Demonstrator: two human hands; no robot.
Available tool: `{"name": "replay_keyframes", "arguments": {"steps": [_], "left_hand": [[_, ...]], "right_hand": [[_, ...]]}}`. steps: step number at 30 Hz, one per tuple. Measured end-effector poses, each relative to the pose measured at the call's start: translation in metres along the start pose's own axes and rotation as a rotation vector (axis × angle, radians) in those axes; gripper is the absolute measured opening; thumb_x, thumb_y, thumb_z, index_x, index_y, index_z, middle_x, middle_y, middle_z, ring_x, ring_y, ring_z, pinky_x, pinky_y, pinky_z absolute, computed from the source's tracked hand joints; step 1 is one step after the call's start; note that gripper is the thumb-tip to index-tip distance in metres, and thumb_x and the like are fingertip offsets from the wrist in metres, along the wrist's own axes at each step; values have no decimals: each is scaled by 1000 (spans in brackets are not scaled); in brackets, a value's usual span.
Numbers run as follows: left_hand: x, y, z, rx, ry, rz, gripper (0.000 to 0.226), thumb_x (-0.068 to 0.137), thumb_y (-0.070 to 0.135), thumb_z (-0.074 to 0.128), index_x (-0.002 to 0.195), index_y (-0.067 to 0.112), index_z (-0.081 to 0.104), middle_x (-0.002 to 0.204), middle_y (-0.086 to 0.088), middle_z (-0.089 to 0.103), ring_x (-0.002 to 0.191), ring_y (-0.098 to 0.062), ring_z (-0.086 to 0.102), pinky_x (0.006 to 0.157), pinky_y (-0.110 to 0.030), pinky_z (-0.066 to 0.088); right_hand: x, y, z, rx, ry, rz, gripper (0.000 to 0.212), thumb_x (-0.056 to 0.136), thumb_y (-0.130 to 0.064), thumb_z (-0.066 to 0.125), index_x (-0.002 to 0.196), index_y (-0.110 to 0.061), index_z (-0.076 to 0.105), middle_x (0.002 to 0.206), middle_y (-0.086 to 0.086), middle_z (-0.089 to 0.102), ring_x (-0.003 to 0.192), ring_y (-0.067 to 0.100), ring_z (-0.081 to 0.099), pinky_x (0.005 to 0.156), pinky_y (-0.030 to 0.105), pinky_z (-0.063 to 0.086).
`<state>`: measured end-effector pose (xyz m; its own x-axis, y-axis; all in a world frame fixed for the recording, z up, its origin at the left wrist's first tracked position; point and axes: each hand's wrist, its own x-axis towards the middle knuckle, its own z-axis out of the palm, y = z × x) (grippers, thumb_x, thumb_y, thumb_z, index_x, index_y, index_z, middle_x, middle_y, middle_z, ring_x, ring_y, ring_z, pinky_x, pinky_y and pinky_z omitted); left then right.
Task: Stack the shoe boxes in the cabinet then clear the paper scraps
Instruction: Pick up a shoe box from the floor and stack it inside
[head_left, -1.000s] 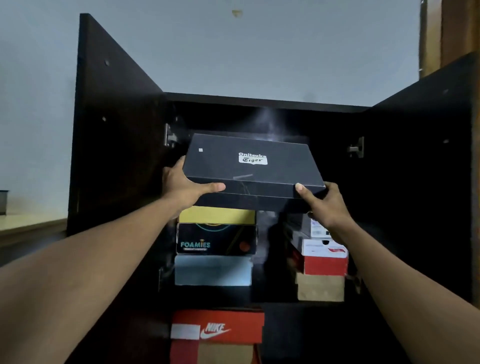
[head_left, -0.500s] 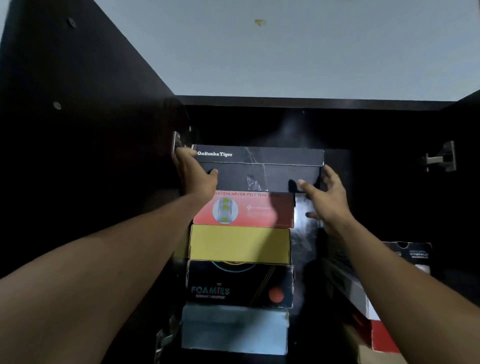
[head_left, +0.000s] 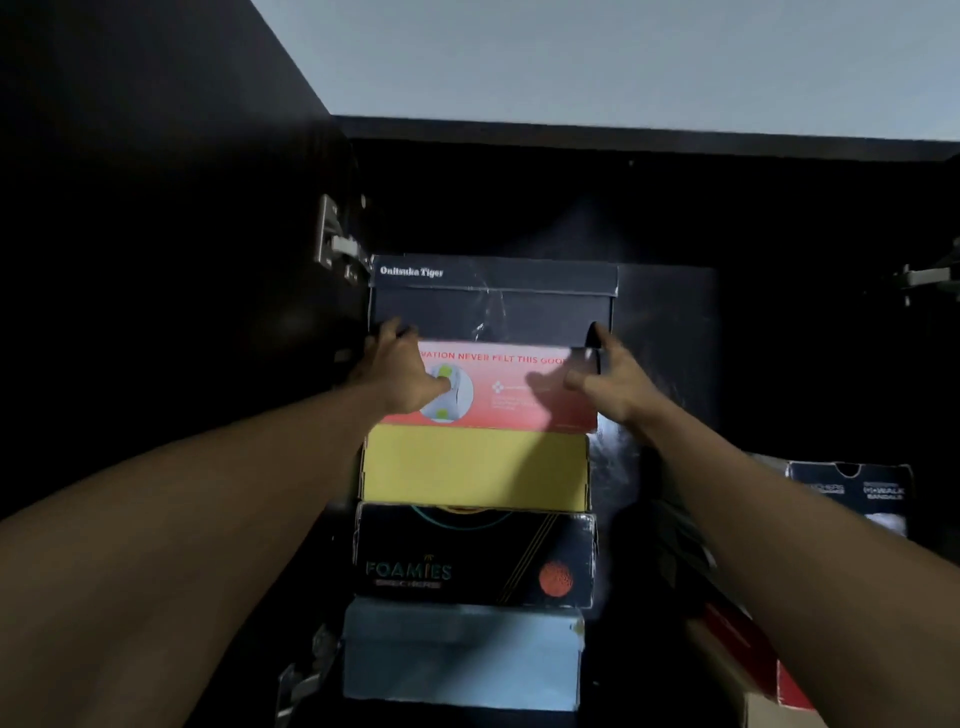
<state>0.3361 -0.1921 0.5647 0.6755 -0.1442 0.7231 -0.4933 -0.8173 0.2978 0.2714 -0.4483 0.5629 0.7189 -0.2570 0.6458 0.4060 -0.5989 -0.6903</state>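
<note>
Black box (head_left: 493, 312) now atop cabinet (head_left: 519, 202) stack (head_left: 475, 465)

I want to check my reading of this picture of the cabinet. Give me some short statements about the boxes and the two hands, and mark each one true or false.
1. The dark box lies on top of the left stack. True.
2. The yellow box lies directly under the dark box. False: a red box lies between them.
3. The left hand and the right hand are at the dark box's lower corners. True.
4. The black Foamies box is the lowest box in the stack. False: a pale blue box lies under it.
</note>
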Motion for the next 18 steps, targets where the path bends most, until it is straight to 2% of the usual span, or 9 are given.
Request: {"name": "replay_keyframes", "arguments": {"steps": [2, 3, 6, 8, 11, 14, 16, 17, 18], "left_hand": [[7, -6, 2, -4, -47, -4, 96, 86, 46, 71, 157, 9, 18, 166, -3, 3, 151, -30, 13, 120, -37, 21], [10, -7, 2, -14, -67, -5, 96, 86, 45, 70, 157, 7, 18, 166, -4, 3, 152, -26, 11, 120, -33, 19], [16, -9, 8, -30, -127, -22, 90, 89, 44, 67, 155, 6, 20, 165, -5, 8, 151, -19, 15, 116, -27, 22], [18, -11, 15, -61, -127, -54, 93, 87, 45, 69, 155, 7, 19, 162, 0, 11, 146, -21, 26, 106, -32, 39], [18, -11, 16, -140, -134, -115, 97, 81, 46, 74, 154, 12, 20, 153, 7, 18, 110, -24, 55, 67, -39, 58], [16, -8, 11, -123, -219, -131, 108, 80, 48, 73, 158, 16, 6, 159, 17, 1, 76, -27, 60, 57, -34, 52], [12, -7, 9, -93, -253, -137, 116, 81, 51, 71, 158, 19, -10, 163, 18, -20, 88, -27, 63, 57, -31, 54], [10, -6, 8, -83, -247, -122, 118, 82, 50, 71, 158, 20, -13, 162, 16, -26, 110, -26, 59, 58, -32, 57], [6, -6, 6, -79, -236, -107, 118, 82, 49, 73, 157, 22, -14, 161, 15, -28, 135, -24, 43, 60, -34, 60]], "right_hand": [[10, 4, 8, -12, -45, 34, 121, 64, -35, 91, 158, -18, 16, 161, 8, 21, 138, 23, 35, 109, 24, 39], [10, 4, 11, -75, -65, 31, 119, 69, -37, 88, 159, -23, 10, 164, 5, 12, 147, 25, 24, 118, 34, 29], [20, 15, 15, -226, -68, 27, 103, 85, -27, 76, 159, -25, 4, 166, 1, 0, 152, 25, 7, 120, 39, 17], [27, 21, 19, -258, -56, 32, 103, 84, -30, 77, 158, -26, 6, 166, 2, -2, 153, 26, 4, 121, 40, 14], [33, 20, 22, -311, -101, 82, 80, 86, -37, 73, 149, -37, 24, 165, 10, 2, 153, 26, -2, 125, 33, 4], [31, 9, 12, -326, -122, 94, 100, 85, -36, 74, 158, -26, 6, 166, 6, 1, 153, 27, 2, 125, 38, 9], [25, 1, 4, -304, -136, 102, 99, 87, -31, 73, 158, -24, 5, 166, 8, 4, 152, 30, 10, 123, 44, 15], [22, -3, 0, -305, -139, 103, 98, 88, -30, 73, 159, -24, 6, 166, 9, 5, 151, 31, 11, 123, 43, 16], [16, -7, -1, -303, -143, 97, 97, 88, -29, 73, 159, -23, 6, 165, 10, 7, 151, 32, 13, 120, 42, 17]]}}
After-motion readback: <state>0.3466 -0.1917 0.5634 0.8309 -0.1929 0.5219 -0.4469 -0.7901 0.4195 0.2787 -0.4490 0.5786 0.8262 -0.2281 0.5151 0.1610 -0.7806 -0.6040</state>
